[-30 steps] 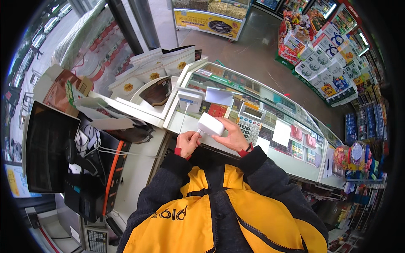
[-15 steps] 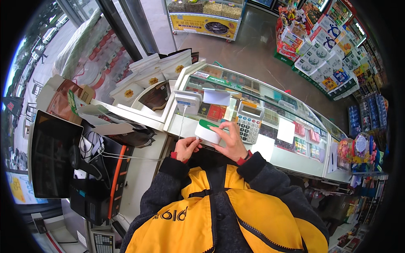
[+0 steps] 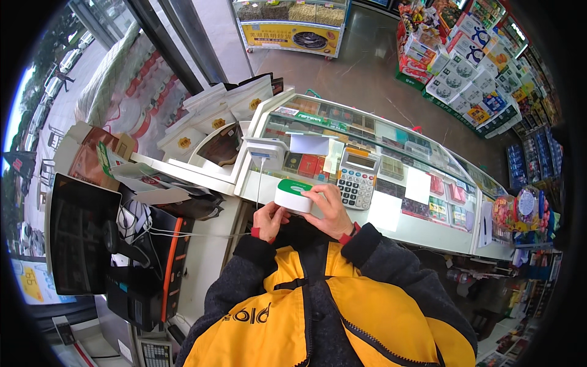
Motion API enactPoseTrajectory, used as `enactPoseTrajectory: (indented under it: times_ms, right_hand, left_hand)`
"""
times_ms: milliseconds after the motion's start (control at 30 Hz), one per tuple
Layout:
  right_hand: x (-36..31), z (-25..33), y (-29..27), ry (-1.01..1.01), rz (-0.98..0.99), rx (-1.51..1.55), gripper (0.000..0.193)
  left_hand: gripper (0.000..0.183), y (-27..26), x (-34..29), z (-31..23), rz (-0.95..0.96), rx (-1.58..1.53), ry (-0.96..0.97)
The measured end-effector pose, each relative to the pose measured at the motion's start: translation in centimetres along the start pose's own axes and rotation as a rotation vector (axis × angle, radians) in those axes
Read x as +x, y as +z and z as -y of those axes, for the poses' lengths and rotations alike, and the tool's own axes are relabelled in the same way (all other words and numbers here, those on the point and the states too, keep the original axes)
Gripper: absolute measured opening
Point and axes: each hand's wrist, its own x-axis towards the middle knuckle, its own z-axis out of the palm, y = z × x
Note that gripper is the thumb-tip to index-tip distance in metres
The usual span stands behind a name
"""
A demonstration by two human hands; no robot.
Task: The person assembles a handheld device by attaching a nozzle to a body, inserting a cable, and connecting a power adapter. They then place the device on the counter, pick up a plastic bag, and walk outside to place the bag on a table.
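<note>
A white rounded box with a green top (image 3: pixel 291 197) is at the near edge of the glass counter. My right hand (image 3: pixel 331 214) grips it from the right, fingers on its top and thumb at the lower side. My left hand (image 3: pixel 268 222) is closed in a pinch just below its left side; what lies between those fingers is hidden. A thin white cable (image 3: pixel 260 183) hangs from a small white stand device (image 3: pixel 265 154) and passes down behind my left hand. A calculator (image 3: pixel 357 177) lies right of the box.
The glass display counter (image 3: pixel 422 211) stretches away to the right, with small packs under its glass. On my left stand a dark monitor (image 3: pixel 82 235), tangled cables and a black and orange box (image 3: pixel 173 269). Paper bags (image 3: pixel 211 125) stand by the window.
The white box has shifted slightly left and tilted, showing more of its white side. My left fingers have curled in; the small white tip seen between them earlier is hidden now.
</note>
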Motion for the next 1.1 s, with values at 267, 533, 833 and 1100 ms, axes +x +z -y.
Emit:
enactPoseTrajectory:
  times_ms: [267, 533, 833, 1100]
  right_hand:
    - [1.2, -1.2, -0.4, 0.113, -0.076, 0.057, 0.046]
    - [5.4, -4.9, -3.8, 0.246, -0.347, 0.005, 0.040]
    - [7.8, -8.0, -3.1, 0.164, -0.143, -0.075, 0.042]
    - [7.4, -7.1, -2.6, 0.101, -0.140, -0.087, 0.017]
  left_hand:
    - [0.027, -0.2, 1.4, -0.9, 0.115, -0.254, -0.167]
    - [0.044, -0.2, 1.3, -2.3, 0.010, -0.063, -0.189]
    - [0.115, 4.0, -1.2, -7.0, -0.223, 0.808, 0.284]
    - [0.122, 5.2, -0.6, -7.8, -0.329, 0.794, 0.402]
